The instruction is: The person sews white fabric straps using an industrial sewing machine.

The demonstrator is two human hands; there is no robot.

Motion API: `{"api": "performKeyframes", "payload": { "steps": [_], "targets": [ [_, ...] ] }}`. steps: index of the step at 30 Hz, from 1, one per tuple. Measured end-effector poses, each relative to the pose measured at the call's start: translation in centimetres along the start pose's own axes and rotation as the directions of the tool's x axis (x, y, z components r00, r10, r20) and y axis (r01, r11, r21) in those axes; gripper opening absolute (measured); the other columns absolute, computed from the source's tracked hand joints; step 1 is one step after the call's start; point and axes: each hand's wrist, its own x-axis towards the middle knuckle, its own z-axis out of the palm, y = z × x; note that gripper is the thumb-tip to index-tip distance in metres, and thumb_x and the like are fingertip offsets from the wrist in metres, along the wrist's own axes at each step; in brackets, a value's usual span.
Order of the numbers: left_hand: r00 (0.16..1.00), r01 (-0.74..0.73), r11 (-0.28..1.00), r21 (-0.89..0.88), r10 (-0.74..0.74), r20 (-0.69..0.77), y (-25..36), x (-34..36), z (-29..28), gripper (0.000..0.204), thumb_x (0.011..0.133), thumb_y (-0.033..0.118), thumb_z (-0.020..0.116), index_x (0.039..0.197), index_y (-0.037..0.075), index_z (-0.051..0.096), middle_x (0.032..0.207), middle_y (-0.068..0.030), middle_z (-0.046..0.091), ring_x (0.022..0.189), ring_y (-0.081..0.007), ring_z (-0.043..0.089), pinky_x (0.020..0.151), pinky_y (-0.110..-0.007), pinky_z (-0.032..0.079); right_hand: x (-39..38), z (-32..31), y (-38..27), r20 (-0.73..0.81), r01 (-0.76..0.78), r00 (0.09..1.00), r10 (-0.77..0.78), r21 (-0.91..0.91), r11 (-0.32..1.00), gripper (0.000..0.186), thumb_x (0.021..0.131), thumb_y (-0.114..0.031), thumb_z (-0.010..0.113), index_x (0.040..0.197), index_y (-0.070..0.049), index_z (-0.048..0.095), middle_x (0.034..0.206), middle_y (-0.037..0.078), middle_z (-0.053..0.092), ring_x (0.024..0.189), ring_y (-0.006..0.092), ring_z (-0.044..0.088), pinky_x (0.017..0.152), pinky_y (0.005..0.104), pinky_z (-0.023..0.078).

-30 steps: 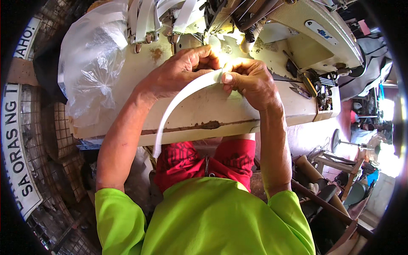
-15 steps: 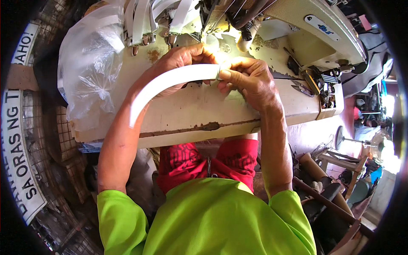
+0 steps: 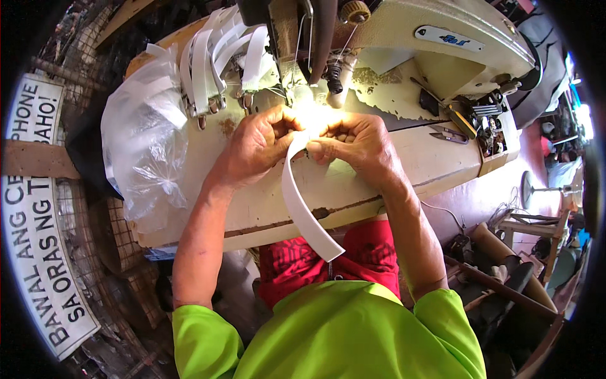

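A white strap (image 3: 302,205) curves down from my fingers, its squared free end hanging past the table's front edge above my lap. My left hand (image 3: 255,145) pinches its upper end between thumb and fingers. Close beside it, my right hand (image 3: 363,148) is closed on the same end, thumb on the near side. Bright lamp glare washes out the strap's tip and my fingertips there. Both hands are just in front of the sewing machine (image 3: 435,16), below its needle area. Whether the strap touches the machine cannot be made out.
More white straps (image 3: 201,76) with metal clips lie at the back left, beside a clear plastic bag (image 3: 145,145). On the right are metal snips (image 3: 448,134), a yellow-handled tool (image 3: 463,123) and a small parts box (image 3: 493,148). The worn table edge (image 3: 252,228) runs before me.
The strap has swung from arching left over my left forearm to hanging down toward my lap. Both hands have come together at its end, and the view has shifted.
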Motion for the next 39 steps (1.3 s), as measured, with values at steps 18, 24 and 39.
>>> {"api": "performKeyframes", "payload": {
  "steps": [18,24,39],
  "targets": [
    [0.999,0.024,0.993,-0.117,-0.021,0.028,0.6,-0.1,-0.2,0.016,0.090,0.004,0.062,0.104,-0.004,0.062,0.095,-0.0051,0.065,0.086,-0.0088,0.061,0.079,-0.024,0.051,0.0,-0.5,-0.1,0.069,0.008,0.998,-0.011,0.056,0.998,0.015,0.085,-0.010,0.072,0.092,0.003,0.070,0.078,0.008,0.071,0.068,0.0096,0.065,0.063,0.0232,0.052],
    [1.000,0.027,0.995,-0.095,-0.027,-0.001,0.1,-0.1,-0.4,0.017,0.090,0.004,0.063,0.105,-0.005,0.063,0.092,-0.0068,0.067,0.079,-0.0114,0.066,0.074,-0.023,0.054,-0.3,-0.1,-0.2,0.029,0.016,0.999,-0.017,0.018,1.000,0.015,0.086,-0.011,0.071,0.091,0.003,0.070,0.077,0.007,0.071,0.068,0.0091,0.065,0.062,0.0229,0.052],
    [0.999,0.014,1.000,-0.011,-0.013,0.040,0.2,-0.2,-0.1,0.012,0.092,0.006,0.063,0.101,0.000,0.057,0.090,-0.0020,0.063,0.076,-0.0087,0.063,0.070,-0.024,0.053,-0.5,-0.1,-0.5,0.008,0.030,1.000,-0.030,-0.072,0.997,0.014,0.085,-0.010,0.071,0.089,0.003,0.070,0.076,0.006,0.070,0.067,0.0088,0.064,0.063,0.0237,0.053]
  ]
}}
